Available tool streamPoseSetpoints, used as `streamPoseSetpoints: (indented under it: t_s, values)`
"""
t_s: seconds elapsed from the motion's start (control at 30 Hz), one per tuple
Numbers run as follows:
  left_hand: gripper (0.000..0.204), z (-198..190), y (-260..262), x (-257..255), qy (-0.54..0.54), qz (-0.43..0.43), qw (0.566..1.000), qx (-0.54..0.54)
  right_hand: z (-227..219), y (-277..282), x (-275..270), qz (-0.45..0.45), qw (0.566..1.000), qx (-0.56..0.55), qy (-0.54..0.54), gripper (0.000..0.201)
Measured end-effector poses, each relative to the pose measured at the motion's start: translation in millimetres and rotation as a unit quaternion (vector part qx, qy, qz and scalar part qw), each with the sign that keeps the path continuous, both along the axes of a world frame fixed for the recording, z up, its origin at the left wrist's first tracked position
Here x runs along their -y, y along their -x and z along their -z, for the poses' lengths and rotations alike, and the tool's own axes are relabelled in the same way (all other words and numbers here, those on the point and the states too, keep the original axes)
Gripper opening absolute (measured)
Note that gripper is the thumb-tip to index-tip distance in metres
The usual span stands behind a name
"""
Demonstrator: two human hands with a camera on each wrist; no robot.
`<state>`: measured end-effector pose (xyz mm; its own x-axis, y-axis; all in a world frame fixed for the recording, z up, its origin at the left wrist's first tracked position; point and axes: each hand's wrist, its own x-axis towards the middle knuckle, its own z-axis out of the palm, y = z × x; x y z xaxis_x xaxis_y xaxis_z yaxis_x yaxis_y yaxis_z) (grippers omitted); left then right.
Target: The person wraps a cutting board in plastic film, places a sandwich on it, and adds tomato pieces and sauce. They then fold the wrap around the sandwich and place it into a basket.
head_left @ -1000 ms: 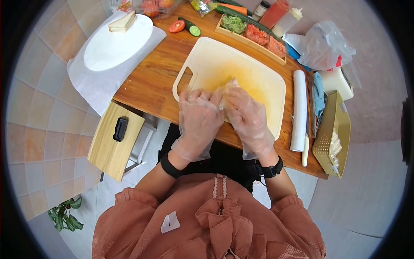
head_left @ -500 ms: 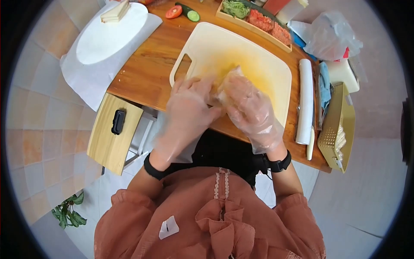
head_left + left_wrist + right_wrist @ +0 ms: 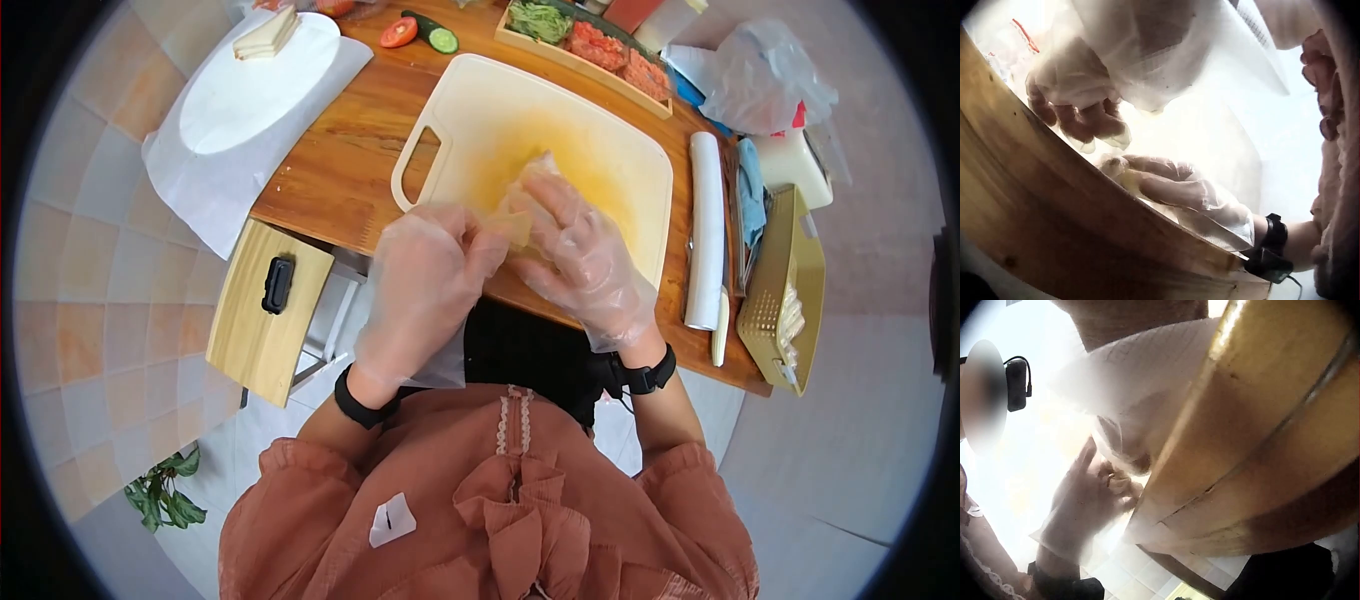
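Both hands wear loose clear plastic gloves over the near part of the cream cutting board (image 3: 640,180), which has a yellow stain. My left hand (image 3: 425,270) has bent fingers and pinches a yellowish translucent piece of plastic (image 3: 517,229); whether it belongs to a glove, I cannot tell. Beside it, my right hand (image 3: 580,250) has lightly bent, relaxed fingers, with loose film at their tips. In the left wrist view the right hand (image 3: 1179,187) is extended below the curled left fingers (image 3: 1094,122). The right wrist view shows the left hand (image 3: 1079,500) near crumpled plastic; glare hides its grasp.
A white plate (image 3: 240,100) with a bread stack (image 3: 266,35) stands at left. Behind the board are tomato (image 3: 399,32), cucumber (image 3: 441,38) and a tray of shredded food (image 3: 590,60). A film roll (image 3: 706,230), knife and basket (image 3: 775,290) lie at right.
The hands, close together a second ago, have separated slightly. My left hand has moved left, and the yellowish plastic shows between them. The view has shifted, with the far items higher in it.
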<state>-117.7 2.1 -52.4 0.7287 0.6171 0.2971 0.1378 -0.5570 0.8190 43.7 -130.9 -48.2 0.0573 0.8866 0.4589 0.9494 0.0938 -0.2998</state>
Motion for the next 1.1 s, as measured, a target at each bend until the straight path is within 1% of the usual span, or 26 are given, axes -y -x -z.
streamPoseSetpoints:
  t_s: [0.03, 0.17, 0.2, 0.27, 0.3, 0.33, 0.37, 0.43, 0.47, 0.5, 0.53, 0.57, 0.6, 0.67, 0.87, 0.93, 0.97, 1.03, 1.07, 1.1]
  values:
    - [0.019, 2, -2, 0, -0.033, 0.01, 0.999, -0.006, 2, -1, 2, -0.007, 1.0, 0.001, 0.005, 0.053]
    - [0.019, 5, -8, 2, -0.054, 0.006, 0.998, -0.009, 4, 0, 4, -0.009, 1.0, -0.017, 0.021, 0.059]
    - [0.018, 8, -9, 1, -0.062, 0.0, 0.998, 0.006, 5, -1, 4, -0.006, 1.0, -0.018, 0.02, 0.059]
    - [0.017, 10, -9, -1, -0.072, -0.003, 0.997, 0.021, 5, -2, 5, -0.007, 1.0, -0.011, 0.02, 0.074]
    - [0.019, 11, -8, -2, -0.069, -0.003, 0.998, -0.005, 5, -3, 5, -0.005, 1.0, -0.011, 0.019, 0.074]
    - [0.021, 12, -7, -3, -0.066, -0.002, 0.997, -0.031, 7, -3, 6, -0.006, 1.0, -0.017, 0.013, 0.073]
    - [0.021, 14, -8, -3, -0.067, -0.001, 0.997, -0.032, 7, -3, 6, -0.008, 1.0, -0.023, 0.008, 0.071]
    - [0.014, 17, -10, -4, -0.134, -0.027, 0.991, -0.011, 7, -3, 6, -0.004, 0.999, -0.035, 0.012, 0.069]
    - [0.014, 18, -10, -3, -0.135, -0.027, 0.99, -0.011, 6, -3, 5, 0.0, 0.999, -0.047, 0.016, 0.066]
    - [0.014, 19, -11, -3, -0.17, -0.036, 0.984, -0.035, 5, -2, 6, 0.0, 0.999, -0.047, 0.016, 0.066]
    - [0.014, 19, -12, -3, -0.204, -0.044, 0.976, -0.059, 4, -1, 6, 0.006, 0.998, -0.061, 0.017, 0.061]
    - [0.014, 20, -12, -3, -0.205, -0.044, 0.976, -0.058, 3, -1, 7, 0.013, 0.997, -0.076, 0.018, 0.056]
    - [0.014, 21, -12, -3, -0.206, -0.048, 0.976, -0.059, 3, -1, 6, 0.014, 0.997, -0.076, 0.017, 0.056]
    - [0.014, 22, -12, -4, -0.208, -0.051, 0.975, -0.058, 3, -1, 6, 0.008, 0.994, -0.106, -0.015, 0.049]
    - [0.013, 29, -9, -8, -0.249, -0.06, 0.964, -0.069, 15, -3, 4, 0.022, 0.992, -0.115, -0.049, 0.045]
    - [0.014, 33, -8, -11, -0.282, -0.111, 0.949, -0.092, 18, -4, 4, 0.026, 0.992, -0.111, -0.053, 0.045]
    - [0.014, 33, -6, -13, -0.288, -0.106, 0.948, -0.09, 19, -4, 4, 0.028, 0.992, -0.107, -0.053, 0.045]
    - [0.008, 28, -2, -14, -0.231, -0.12, 0.961, -0.092, 23, -3, 5, 0.037, 0.993, -0.098, -0.059, 0.045]
    - [0.008, 25, -1, -15, -0.239, -0.113, 0.96, -0.089, 24, -3, 5, 0.043, 0.993, -0.088, -0.06, 0.046]
    - [0.011, 21, -2, -15, -0.26, -0.123, 0.958, -0.014, 24, -3, 5, 0.05, 0.992, -0.088, -0.069, 0.046]
